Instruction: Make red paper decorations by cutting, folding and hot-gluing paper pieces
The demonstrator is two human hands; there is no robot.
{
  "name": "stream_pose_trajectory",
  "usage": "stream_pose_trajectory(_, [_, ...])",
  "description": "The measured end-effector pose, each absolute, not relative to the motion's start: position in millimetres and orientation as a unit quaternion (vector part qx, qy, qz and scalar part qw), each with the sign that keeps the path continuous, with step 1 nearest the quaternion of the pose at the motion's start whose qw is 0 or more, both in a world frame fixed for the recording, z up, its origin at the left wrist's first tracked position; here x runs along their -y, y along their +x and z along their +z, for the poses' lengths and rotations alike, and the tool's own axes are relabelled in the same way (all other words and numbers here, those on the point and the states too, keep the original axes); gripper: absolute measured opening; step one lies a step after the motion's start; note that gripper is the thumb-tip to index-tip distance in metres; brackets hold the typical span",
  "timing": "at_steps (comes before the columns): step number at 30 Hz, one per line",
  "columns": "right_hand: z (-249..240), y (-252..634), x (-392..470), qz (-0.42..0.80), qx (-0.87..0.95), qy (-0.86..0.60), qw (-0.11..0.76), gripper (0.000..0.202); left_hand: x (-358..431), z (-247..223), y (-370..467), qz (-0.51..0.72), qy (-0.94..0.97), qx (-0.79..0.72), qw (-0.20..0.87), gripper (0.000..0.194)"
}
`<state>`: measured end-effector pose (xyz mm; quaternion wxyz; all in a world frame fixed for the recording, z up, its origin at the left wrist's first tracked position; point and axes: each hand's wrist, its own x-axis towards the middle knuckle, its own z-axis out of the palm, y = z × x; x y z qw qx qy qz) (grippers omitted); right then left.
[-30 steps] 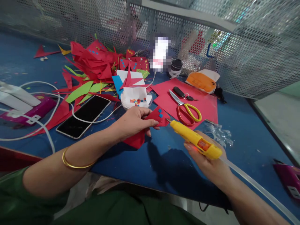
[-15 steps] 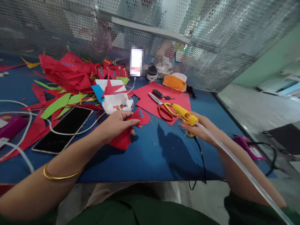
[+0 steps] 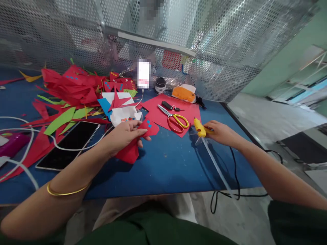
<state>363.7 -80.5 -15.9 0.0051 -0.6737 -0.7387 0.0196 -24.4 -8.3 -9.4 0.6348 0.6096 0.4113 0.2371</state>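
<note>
left hand (image 3: 127, 133) — pinched, forearm (image 3: 82, 169) slanting inward | right hand (image 3: 221, 132) — curled, arm (image 3: 265, 168) outstretched

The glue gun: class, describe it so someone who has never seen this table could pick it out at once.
On the blue table, find the large red paper with scissors on it. Just right of that paper, in the right hand, is the yellow glue gun. Unlike the red-and-yellow-handled scissors, it has a long translucent stick trailing from its back.
</note>
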Motion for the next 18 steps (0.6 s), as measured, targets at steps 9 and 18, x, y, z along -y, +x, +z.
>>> stream_pose_trajectory(9, [-10,380,98,-0.067,0.742,-0.667,0.008,0.048,23,0,-32,0.189,0.633,-0.403,0.633,0.020])
stream_pose_trajectory(18, [55,251,41,-0.062,0.872,-0.482,0.067,0.035,23,18,-91,0.264,0.641,-0.419,0.586,0.030])
